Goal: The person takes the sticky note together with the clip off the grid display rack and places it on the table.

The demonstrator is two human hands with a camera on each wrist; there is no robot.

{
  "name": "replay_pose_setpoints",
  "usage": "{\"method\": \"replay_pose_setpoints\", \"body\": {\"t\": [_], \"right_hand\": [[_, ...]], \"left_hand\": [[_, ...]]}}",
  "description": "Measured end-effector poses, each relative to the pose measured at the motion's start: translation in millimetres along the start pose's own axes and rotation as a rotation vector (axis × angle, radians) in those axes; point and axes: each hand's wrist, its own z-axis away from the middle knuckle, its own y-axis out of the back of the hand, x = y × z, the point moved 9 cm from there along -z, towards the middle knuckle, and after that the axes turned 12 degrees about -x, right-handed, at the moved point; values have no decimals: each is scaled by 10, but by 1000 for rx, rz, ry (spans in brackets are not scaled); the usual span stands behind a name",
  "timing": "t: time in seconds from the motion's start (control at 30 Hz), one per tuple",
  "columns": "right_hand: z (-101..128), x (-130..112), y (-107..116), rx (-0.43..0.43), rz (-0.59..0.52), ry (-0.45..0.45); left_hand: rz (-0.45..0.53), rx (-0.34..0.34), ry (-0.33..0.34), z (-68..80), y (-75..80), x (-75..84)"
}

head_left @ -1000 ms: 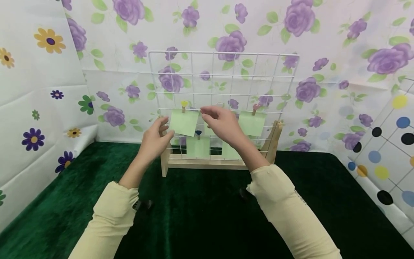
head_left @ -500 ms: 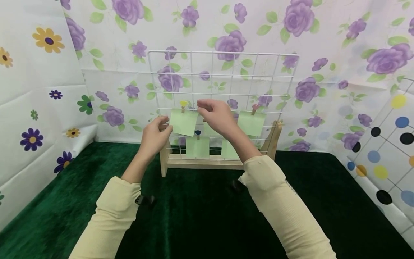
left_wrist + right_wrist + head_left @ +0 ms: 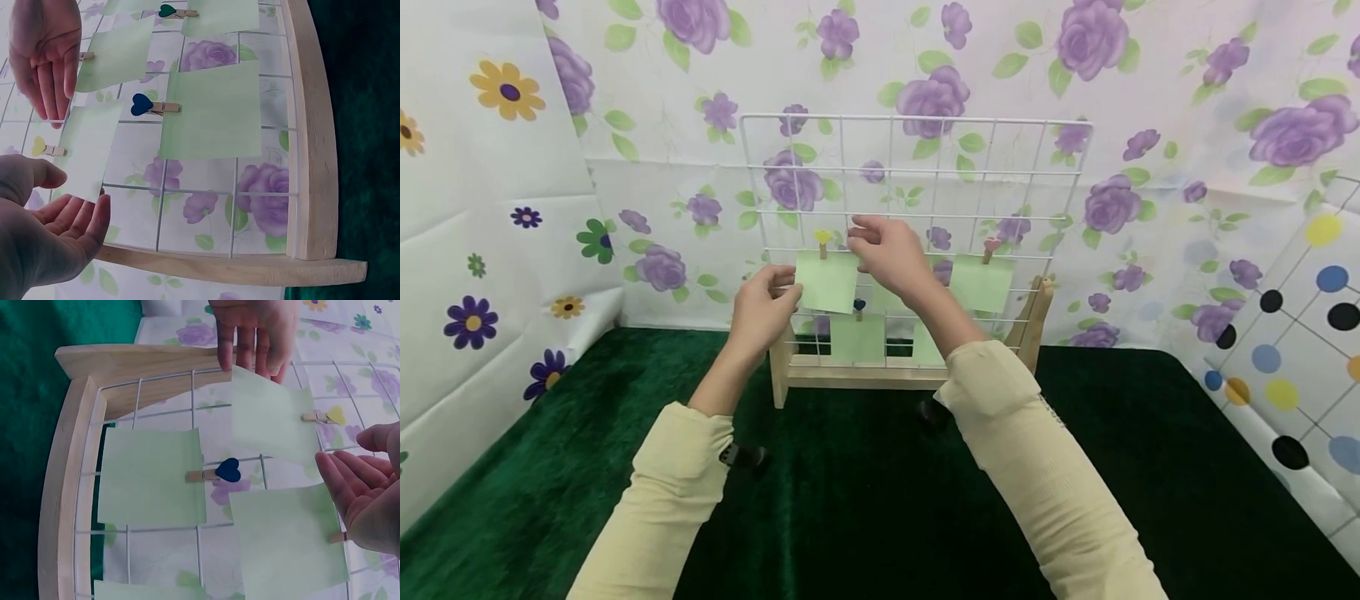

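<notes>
Pale green paper note [image 3: 826,282] hangs mid-frame from its yellow heart clothespin [image 3: 824,241]; our loose left hand [image 3: 765,305] steadies its edge, relaxed right hand [image 3: 887,254] reaches beside. Go gentle.

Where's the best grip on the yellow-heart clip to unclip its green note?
Probably pinch the yellow-heart clip at its heart end, above the wire, coming from the front. The wooden jaws point down over the green note, so the heart end is the free lever. The left hand touches the note's edge.
</notes>
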Motion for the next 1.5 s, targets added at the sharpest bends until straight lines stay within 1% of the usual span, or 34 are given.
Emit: {"method": "replay_pose_setpoints", "body": {"t": [0.07,0.17,0.27,0.37,0.47,0.63,0.77,0.83,0.9,1.03,1.17,1.3,1.5], "right_hand": [[-33,-3,-21,5,-24,-2],[-58,-22,-52,9,-14,4],[-46,-66,-49,34,89,25],[-1,-127,-15,92,213,52],[46,-181,23,161,266,79],[100,-203,83,249,253,118],[114,-188,103,278,229,141],[105,-186,88,267,224,147],[81,-184,48,235,224,139],[15,-174,-71,136,214,94],[-36,-159,-161,68,157,38],[-78,-161,-209,42,104,16],[-104,-146,-226,40,68,8]], "left_hand": [[19,2,12,-15,9,-22],[32,8,28,-29,21,-50],[39,10,37,-36,27,-67],[46,5,31,-37,19,-60],[52,0,22,-38,11,-49],[45,0,15,-35,1,-34],[43,-2,14,-41,-3,-29],[41,-1,15,-47,-4,-28],[43,0,20,-50,-3,-33],[48,-1,31,-53,1,-35],[44,-4,36,-53,0,-24],[32,3,47,-53,6,-20],[57,3,53,-55,-13,-16]]}}
